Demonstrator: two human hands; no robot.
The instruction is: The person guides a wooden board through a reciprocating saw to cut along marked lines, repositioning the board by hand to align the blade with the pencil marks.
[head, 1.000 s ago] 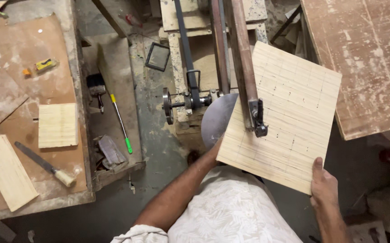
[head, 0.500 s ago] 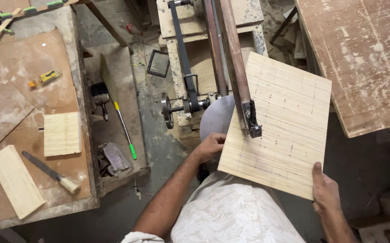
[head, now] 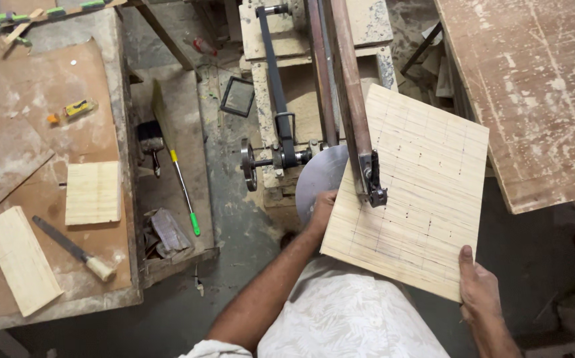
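Pale wooden panel (head: 415,192) clasped at opposite edges by left hand (head: 320,211) and right hand (head: 478,290).

The saw arm (head: 350,99) crosses my wooden board (head: 410,192) and blocks the middle, the table (head: 533,86) hems its right edge, while bare floor (head: 234,265) on my left lies open.
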